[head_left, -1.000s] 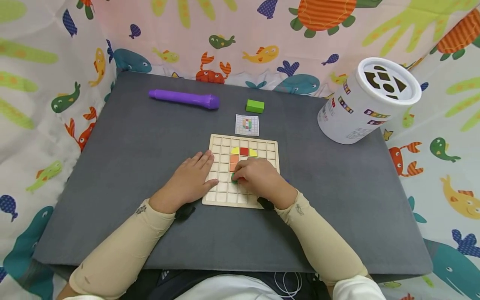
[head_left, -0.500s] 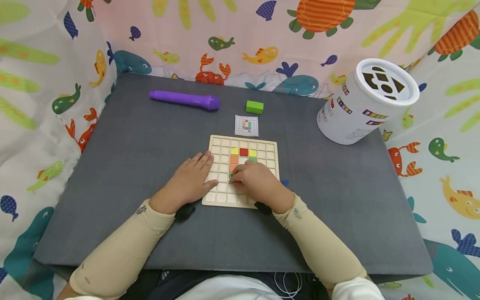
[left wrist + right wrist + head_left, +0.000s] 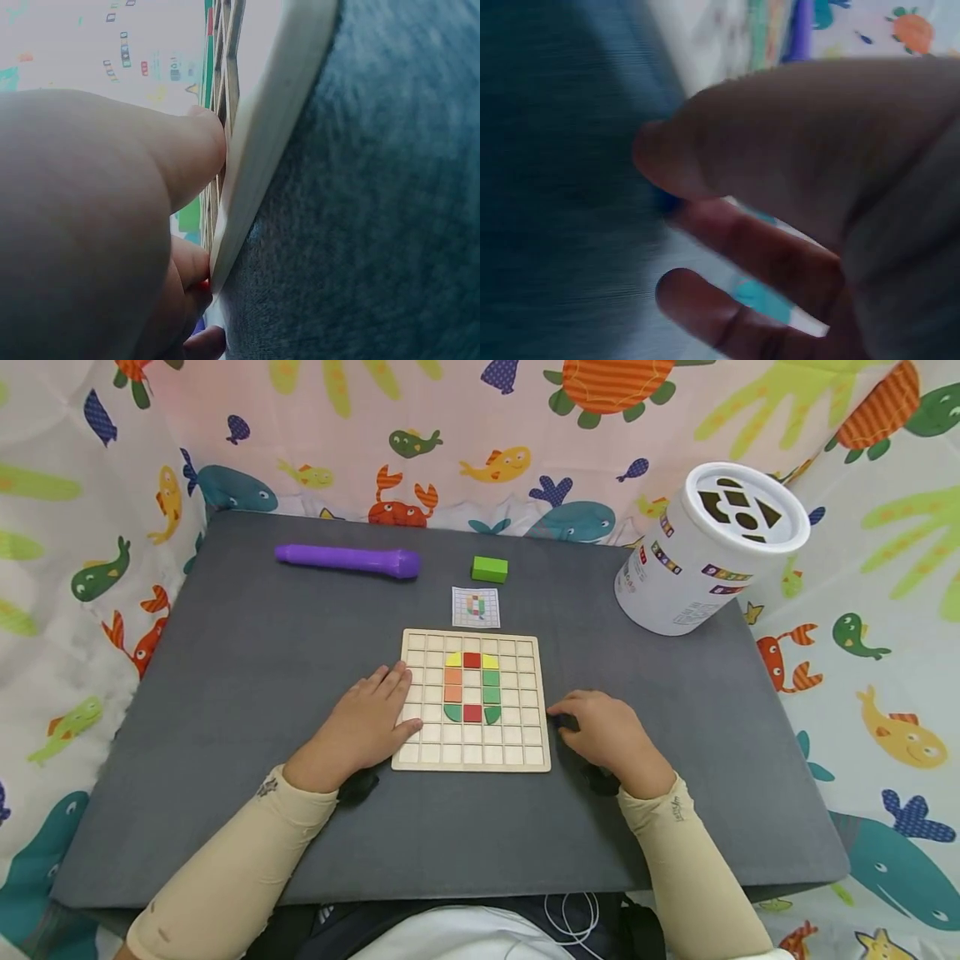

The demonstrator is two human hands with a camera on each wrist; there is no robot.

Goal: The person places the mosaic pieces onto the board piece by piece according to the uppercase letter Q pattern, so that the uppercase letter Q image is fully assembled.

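Observation:
A wooden grid board [image 3: 427,756] lies flat on the grey table. Flat pieces form a ring on it: yellow ones and a red one on top, orange pieces [image 3: 453,685] down the left, green pieces [image 3: 491,687] down the right. A red square [image 3: 472,713] between two rounded green pieces closes the bottom. My left hand [image 3: 360,718] rests with extended fingers on the board's left edge, its thumb on the grid. Right of the board, my right hand [image 3: 607,735] pinches a small dark blue piece [image 3: 669,201] between thumb and index finger, low over the table; the fingers mostly hide it.
Behind the board lie a printed pattern card [image 3: 476,607] and a bright green block [image 3: 490,569]. A purple microphone-shaped toy [image 3: 348,560] is at the back left. The tall white tub [image 3: 675,577] with shape cut-outs in its lid stands at the back right.
My right hand has left the bottom of the ring and moved right, off the board, onto the blue piece. My left hand has stayed on the board. The head view has shifted slightly.

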